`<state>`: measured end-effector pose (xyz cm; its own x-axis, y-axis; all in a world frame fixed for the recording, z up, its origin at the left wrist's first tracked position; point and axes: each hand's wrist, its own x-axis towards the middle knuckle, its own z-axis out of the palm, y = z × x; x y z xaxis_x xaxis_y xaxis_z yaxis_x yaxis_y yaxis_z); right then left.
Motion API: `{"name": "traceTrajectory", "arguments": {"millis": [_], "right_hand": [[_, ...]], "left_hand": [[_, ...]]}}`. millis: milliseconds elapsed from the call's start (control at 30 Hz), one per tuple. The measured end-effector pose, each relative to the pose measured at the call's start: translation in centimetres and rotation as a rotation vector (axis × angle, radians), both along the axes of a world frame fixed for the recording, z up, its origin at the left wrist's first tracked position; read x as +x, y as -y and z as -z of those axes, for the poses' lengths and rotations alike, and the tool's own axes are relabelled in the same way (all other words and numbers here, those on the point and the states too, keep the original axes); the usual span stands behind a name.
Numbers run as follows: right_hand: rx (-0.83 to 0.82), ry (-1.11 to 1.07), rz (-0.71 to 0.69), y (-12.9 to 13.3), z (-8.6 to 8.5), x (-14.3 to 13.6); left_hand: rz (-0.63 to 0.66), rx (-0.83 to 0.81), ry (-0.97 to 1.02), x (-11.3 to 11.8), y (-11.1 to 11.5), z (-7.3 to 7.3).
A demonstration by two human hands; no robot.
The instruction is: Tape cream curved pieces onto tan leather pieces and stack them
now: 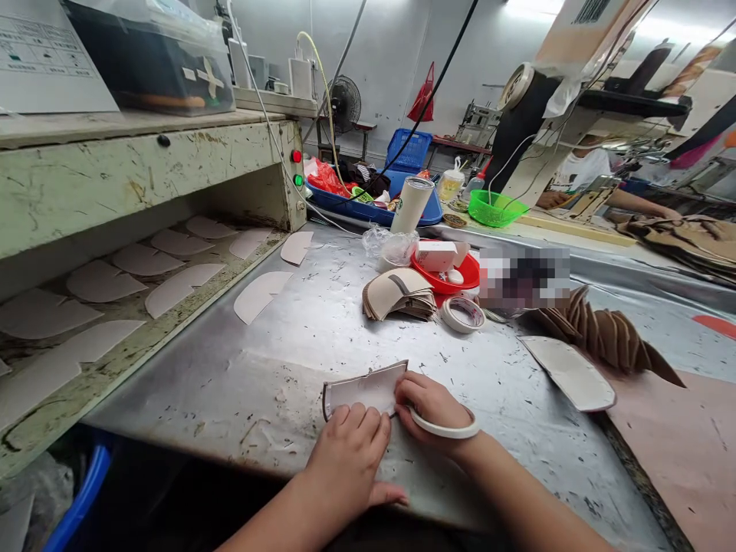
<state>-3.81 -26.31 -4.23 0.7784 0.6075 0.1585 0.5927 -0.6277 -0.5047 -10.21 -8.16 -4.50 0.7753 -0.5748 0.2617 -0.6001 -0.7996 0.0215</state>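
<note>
A curved white piece (363, 389) with a dark edge lies near the front of the metal-covered table. My left hand (353, 452) rests its fingers over the piece's near edge, with the thumb stretched out to the side. At its right end, my right hand (428, 400) pinches the edge between bent fingers and thumb; the exact fingertip contact is partly hidden. A narrow roll of white tape (445, 429) hangs around my right hand near the wrist. Beyond both hands sits a stack of similar curved pieces (396, 293), beside another tape roll (461, 314).
On the left, a machine with a low opening (143, 172) has several pale cut pieces (184, 287) inside and before it. A red bowl (474, 274), a cup (412, 204) and a green basket (497, 211) stand farther back. Brown folded pieces (609, 337) lie right. A co-worker's arm shows behind.
</note>
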Motion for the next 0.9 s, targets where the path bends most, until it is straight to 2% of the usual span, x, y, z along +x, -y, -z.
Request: {"name": "traceTrajectory", "arguments": {"millis": [200, 367, 533, 800, 900], "right_hand": [[-0.141, 0.097, -0.034, -0.5, -0.3, -1.3], [-0.081, 0.114, 0.068, -0.7, 0.0, -3.2], [-0.030, -0.008, 0.144, -0.4, 0.4, -3.3], [-0.098, 0.031, 0.135, 0.0, -0.2, -2.5], [-0.074, -0.050, 0.151, 0.7, -0.6, -2.0]], "left_hand": [[-0.049, -0.014, 0.145, -0.9, -0.3, 0.3], [0.003, 0.059, 0.032, -1.8, -0.1, 1.0], [0.016, 0.179, -0.108, -2.0, -0.1, 0.9], [-0.001, 0.101, -0.137, -1.3, 0.3, 0.6], [0.037, 0.102, -0.163, -1.0, 1.0, 0.1]]}}
